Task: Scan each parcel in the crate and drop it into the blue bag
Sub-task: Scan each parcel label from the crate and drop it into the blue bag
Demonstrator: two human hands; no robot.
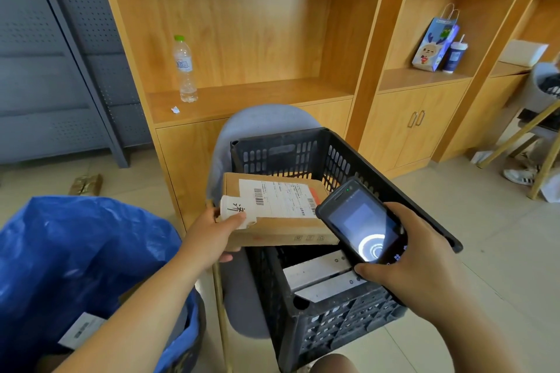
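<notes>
The crumpled blue plastic bag (75, 254) fills the lower-left corner, cut off by the frame; a white label inside it is unreadable. The black perforated plastic crate (339, 321) sits on a grey chair and holds 2 pale flat parcels (318, 277), partly hidden. Over the crate's left rim, the left hand (212, 239) pinches the flat brown cardboard parcel (272, 221), thumb on top; its white shipping label carries barcodes and print too small to read. The right hand (421, 266), fingers curled, grips the black handheld scanner (363, 224) above the crate's right rim, its screen blurred.
</notes>
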